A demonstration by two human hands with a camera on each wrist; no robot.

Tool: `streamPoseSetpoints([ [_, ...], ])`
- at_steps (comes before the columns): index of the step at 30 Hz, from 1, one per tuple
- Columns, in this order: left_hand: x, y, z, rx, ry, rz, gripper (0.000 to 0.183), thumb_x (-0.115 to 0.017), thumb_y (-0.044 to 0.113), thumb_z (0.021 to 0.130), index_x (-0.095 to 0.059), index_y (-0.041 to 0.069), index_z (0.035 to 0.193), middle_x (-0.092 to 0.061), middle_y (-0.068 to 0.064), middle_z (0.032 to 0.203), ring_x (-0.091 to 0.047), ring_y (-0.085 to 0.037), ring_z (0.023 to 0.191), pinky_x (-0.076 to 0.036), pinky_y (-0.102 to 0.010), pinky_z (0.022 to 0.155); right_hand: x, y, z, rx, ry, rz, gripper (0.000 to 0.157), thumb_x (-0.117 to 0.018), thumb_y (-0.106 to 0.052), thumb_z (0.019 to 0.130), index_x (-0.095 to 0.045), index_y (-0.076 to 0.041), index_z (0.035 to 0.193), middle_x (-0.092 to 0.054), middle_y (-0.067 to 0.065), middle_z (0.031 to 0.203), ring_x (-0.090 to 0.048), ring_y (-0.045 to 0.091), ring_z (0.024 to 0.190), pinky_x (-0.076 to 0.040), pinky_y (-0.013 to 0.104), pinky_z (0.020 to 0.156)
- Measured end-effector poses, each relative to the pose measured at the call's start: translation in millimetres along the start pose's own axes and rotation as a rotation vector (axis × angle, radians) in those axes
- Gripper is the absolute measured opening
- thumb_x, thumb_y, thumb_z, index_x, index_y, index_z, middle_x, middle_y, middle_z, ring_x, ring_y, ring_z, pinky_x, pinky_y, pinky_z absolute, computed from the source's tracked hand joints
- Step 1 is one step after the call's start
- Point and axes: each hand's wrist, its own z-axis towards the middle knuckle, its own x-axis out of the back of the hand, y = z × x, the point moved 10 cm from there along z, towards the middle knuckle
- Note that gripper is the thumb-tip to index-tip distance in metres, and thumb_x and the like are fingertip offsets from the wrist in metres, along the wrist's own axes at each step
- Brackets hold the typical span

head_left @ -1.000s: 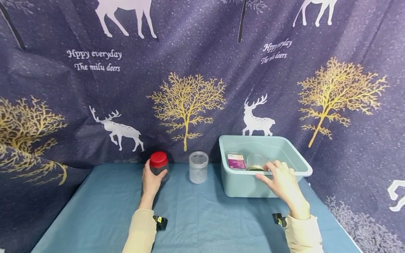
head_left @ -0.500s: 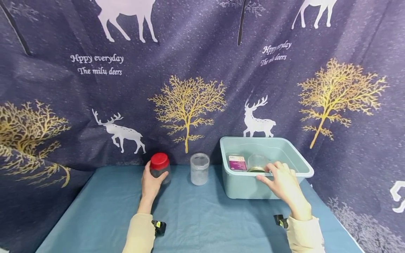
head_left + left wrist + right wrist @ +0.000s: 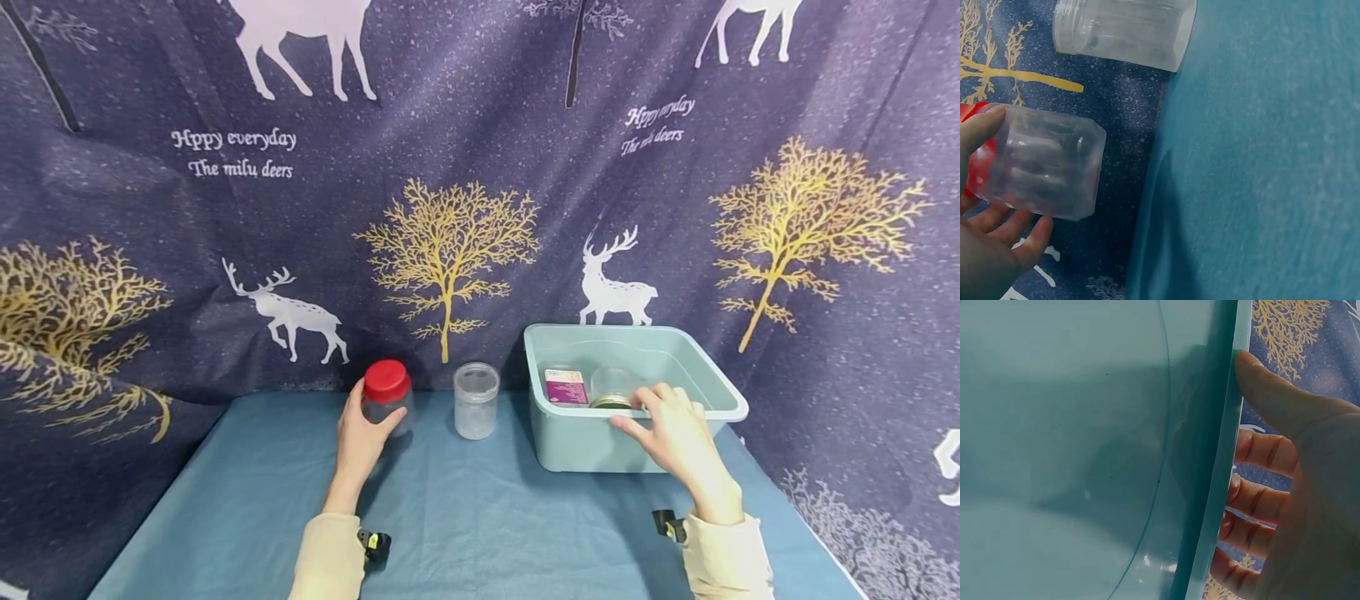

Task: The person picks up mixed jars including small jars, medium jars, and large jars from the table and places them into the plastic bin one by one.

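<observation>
In the head view my left hand [image 3: 362, 433] grips a clear plastic jar with a red lid [image 3: 387, 381], thumb on one side and fingers on the other. In the left wrist view the clear body of that jar [image 3: 1054, 165] appears raised a little off the cloth. A lidless clear jar [image 3: 476, 402] stands upright to its right. My right hand [image 3: 675, 429] holds the front rim of a light teal plastic basin [image 3: 592, 437], with the thumb outside and the fingers over the inner side. The right wrist view shows the thumb against the rim [image 3: 1225, 440].
Inside the basin sit a clear jar with a gold-coloured lid [image 3: 611, 390], lid down, and a container with a purple and white label [image 3: 566, 387]. A blue cloth [image 3: 480, 517] covers the table. Behind hangs a dark curtain [image 3: 480, 125] printed with deer and trees.
My left hand has moved slightly right with the red-lidded jar, which appears to have risen a little. My right hand keeps its hold on the basin's rim.
</observation>
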Motion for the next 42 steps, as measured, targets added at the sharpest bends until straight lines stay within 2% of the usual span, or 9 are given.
streamPoseSetpoints([
  [9,14.6,7.8,-3.3,-0.011,0.017,-0.005,0.09,-0.086,0.022,0.076,-0.036,0.007,0.149,-0.047,-0.017,0.141,-0.049,-0.033,0.122,-0.046,-0.05,0.093,-4.2,-2,2,0.009,0.004,-0.002,0.036,-0.079,-0.041,0.08,-0.064,-0.011,0.093,-0.058,0.008,0.091,-0.054,0.04,0.089,-0.038,0.055,0.071],
  [17,16.2,18.6,-5.7,-0.019,0.009,0.009,0.092,-0.086,0.028,0.076,-0.035,0.01,0.15,-0.046,-0.016,0.143,-0.049,-0.032,0.123,-0.046,-0.049,0.094,-5.4,1,1,0.014,0.018,-0.002,0.037,-0.079,-0.042,0.079,-0.065,-0.011,0.093,-0.058,0.008,0.09,-0.054,0.039,0.087,-0.037,0.054,0.07],
  [25,15.8,37.2,-6.7,-0.056,-0.002,0.01,0.092,-0.086,0.031,0.076,-0.035,0.012,0.151,-0.047,-0.013,0.143,-0.049,-0.028,0.122,-0.045,-0.048,0.093,-5.6,1,0,0.032,0.033,0.002,0.037,-0.08,-0.041,0.078,-0.064,-0.01,0.092,-0.058,0.008,0.089,-0.053,0.04,0.086,-0.037,0.054,0.068],
  [32,23.4,55.8,-6.5,-0.107,0.032,-0.031,0.089,-0.087,0.023,0.075,-0.038,0.013,0.149,-0.05,-0.01,0.14,-0.051,-0.024,0.119,-0.045,-0.042,0.09,-6.2,1,0,0.033,0.029,0.003,0.037,-0.079,-0.042,0.079,-0.064,-0.011,0.092,-0.059,0.008,0.09,-0.054,0.04,0.085,-0.037,0.055,0.069],
  [37,15.9,74.7,-4.9,-0.151,0.005,-0.043,0.089,-0.087,0.024,0.076,-0.038,0.012,0.149,-0.049,-0.01,0.141,-0.051,-0.024,0.121,-0.046,-0.044,0.091,-3.1,5,-2,0.015,0.022,0.002,0.037,-0.08,-0.041,0.078,-0.064,-0.011,0.092,-0.059,0.009,0.091,-0.054,0.04,0.086,-0.037,0.056,0.07],
  [42,4.1,94.2,1.3,-0.194,-0.045,-0.012,0.089,-0.087,0.024,0.075,-0.038,0.011,0.149,-0.048,-0.011,0.141,-0.051,-0.025,0.121,-0.047,-0.046,0.093,-3.7,5,-1,0.019,0.014,0.008,0.037,-0.079,-0.041,0.079,-0.064,-0.01,0.093,-0.06,0.01,0.092,-0.054,0.041,0.088,-0.037,0.056,0.07],
])
